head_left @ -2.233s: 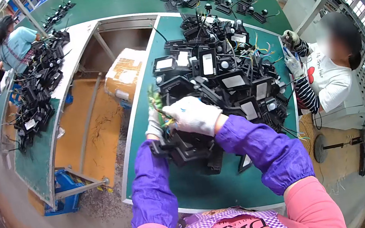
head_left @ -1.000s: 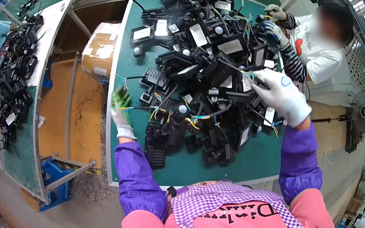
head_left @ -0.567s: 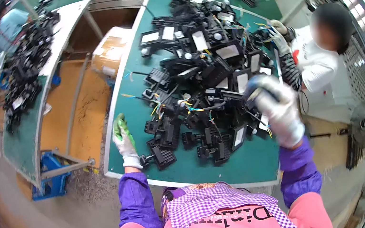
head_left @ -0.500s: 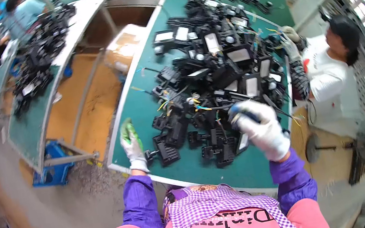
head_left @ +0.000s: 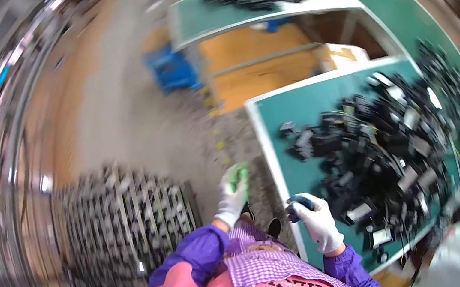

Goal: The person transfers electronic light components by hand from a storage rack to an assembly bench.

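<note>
The view was blurred by motion. The right hand [head_left: 318,223], in a white glove, hung over the near edge of the green surface [head_left: 276,129], and its grip was curled around a small dark part [head_left: 296,207], fingers closed on it; what the part was could not be told through the blur. The part sat at the surface's edge, just beside the near end of the pile of black housings [head_left: 389,147] with their coloured wires, which covered most of the surface.

The left hand [head_left: 231,195], in a white glove with green fingertips, was off the surface, above the gravelly floor [head_left: 136,129]. Whether its grip held anything or how far it was open could not be told.

To the left of the person's purple sleeve stood a stack of dark racks [head_left: 124,222] on the floor. Farther off lay a second green surface [head_left: 203,17] with more black parts, and a blue crate [head_left: 172,71] beside it.
</note>
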The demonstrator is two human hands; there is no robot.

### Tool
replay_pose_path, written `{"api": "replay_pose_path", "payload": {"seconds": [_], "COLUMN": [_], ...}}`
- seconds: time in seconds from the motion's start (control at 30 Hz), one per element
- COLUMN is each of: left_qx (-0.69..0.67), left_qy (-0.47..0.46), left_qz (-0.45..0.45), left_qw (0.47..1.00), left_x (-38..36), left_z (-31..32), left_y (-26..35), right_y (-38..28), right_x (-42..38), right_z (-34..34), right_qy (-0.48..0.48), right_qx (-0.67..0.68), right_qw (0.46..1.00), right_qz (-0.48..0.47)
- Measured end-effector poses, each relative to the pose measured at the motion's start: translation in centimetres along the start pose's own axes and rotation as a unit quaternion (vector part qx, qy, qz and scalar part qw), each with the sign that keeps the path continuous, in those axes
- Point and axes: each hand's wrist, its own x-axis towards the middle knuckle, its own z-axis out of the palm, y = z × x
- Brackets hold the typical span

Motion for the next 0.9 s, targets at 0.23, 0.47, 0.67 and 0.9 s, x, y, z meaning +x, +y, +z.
{"api": "replay_pose_path", "payload": {"seconds": [0.23,0.47,0.67,0.9], "left_qx": [0.020,0.015,-0.002,-0.088], "left_qy": [0.154,0.294,0.385,0.555], "left_qz": [0.019,-0.053,-0.134,-0.100], "left_qw": [0.988,0.954,0.913,0.821], "left_x": [-8.3,-17.1,-25.5,-34.0], "left_z": [-11.0,-20.7,-31.7,-41.4], "left_y": [0.6,-3.3,-3.3,-5.8], "right_y": [2.3,4.2,4.0,4.9], "right_x": [-0.8,-0.6,-5.6,-11.2], "right_z": [7.6,18.9,33.0,48.0], "right_qy": [-0.141,-0.345,-0.455,-0.574], "right_qx": [0.043,-0.129,-0.222,-0.293], "right_qw": [0.981,0.923,0.858,0.747], "right_qz": [0.123,0.111,0.088,0.162]}}
